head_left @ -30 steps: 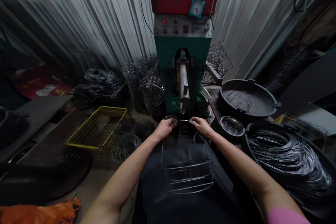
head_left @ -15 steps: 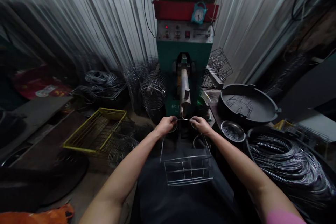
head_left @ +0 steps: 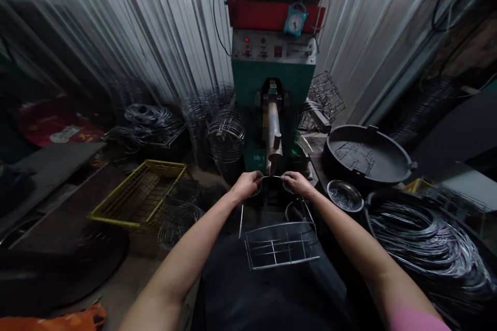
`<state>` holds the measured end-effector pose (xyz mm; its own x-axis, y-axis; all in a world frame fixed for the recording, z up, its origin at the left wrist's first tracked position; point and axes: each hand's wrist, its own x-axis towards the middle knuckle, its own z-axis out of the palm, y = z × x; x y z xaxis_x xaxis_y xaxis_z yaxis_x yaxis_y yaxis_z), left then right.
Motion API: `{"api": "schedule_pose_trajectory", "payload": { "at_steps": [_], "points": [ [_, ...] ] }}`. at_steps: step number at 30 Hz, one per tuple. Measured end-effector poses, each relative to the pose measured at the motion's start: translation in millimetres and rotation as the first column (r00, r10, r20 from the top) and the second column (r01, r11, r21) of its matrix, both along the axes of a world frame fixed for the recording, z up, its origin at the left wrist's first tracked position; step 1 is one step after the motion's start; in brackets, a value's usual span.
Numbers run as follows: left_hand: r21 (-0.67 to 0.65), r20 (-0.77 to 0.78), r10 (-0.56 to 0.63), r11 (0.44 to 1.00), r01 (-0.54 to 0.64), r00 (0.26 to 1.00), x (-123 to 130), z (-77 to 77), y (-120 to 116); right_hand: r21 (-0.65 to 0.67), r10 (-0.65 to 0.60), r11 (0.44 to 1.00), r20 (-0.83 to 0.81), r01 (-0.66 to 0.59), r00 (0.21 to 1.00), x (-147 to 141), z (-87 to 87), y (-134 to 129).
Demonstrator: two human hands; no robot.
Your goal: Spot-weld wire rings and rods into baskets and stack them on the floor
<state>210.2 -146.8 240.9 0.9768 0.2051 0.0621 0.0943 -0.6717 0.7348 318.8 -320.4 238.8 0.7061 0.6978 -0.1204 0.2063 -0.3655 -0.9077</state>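
1. Since the earlier pictures, the wire basket (head_left: pixel 280 245) in our hands has tipped, so its gridded end now faces up toward us, and both hands have crept a little closer to the machine.
2. Our left hand (head_left: pixel 246 184) is curled closed, pinching the left end of the basket's curved top wire.
3. Our right hand (head_left: pixel 298 183) pinches the right end of that same wire, fingers pressed together.
4. Between our hands, the top wire sits just under the tip of the metal arm (head_left: pixel 272 132) that juts from the green machine (head_left: pixel 272 75); the rest of the basket hangs over our dark apron (head_left: pixel 267 295).
5. Right of us lie a small steel bowl (head_left: pixel 345 195), a shallow black pan (head_left: pixel 367 152) with a wire piece in it, and a big tub of coiled wire (head_left: pixel 427 245).
6. Left of the machine stand finished round wire baskets (head_left: pixel 225 132); nearer lies a yellow wire crate (head_left: pixel 142 191) on the floor.
7. A small teal clock (head_left: pixel 295 19) sits on the machine's red band, above a panel of buttons.
8. White characters are printed low on the machine's front, partly hidden and too small to read; print on a red sheet (head_left: pixel 58 126) at far left is likewise illegible.
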Motion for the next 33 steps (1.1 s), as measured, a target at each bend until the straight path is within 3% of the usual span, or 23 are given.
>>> {"api": "schedule_pose_trajectory", "payload": {
  "at_steps": [14,22,33],
  "points": [
    [0.092,-0.022,-0.003,0.996,0.005,1.0,2.1,1.1,-2.0,-0.004,0.008,1.0,-0.011,-0.008,1.0,2.3,-4.3,-0.4],
    [0.098,-0.046,0.022,0.995,-0.017,0.999,0.2,5.1,-4.1,-0.037,-0.132,0.991,-0.141,0.128,0.981,-1.3,-6.4,-0.3],
    [0.122,-0.042,0.025,0.992,-0.02,0.999,-0.2,4.8,-3.3,-0.036,-0.159,0.987,-0.17,0.155,0.973,-3.4,-6.3,-0.4]
  ]
}}
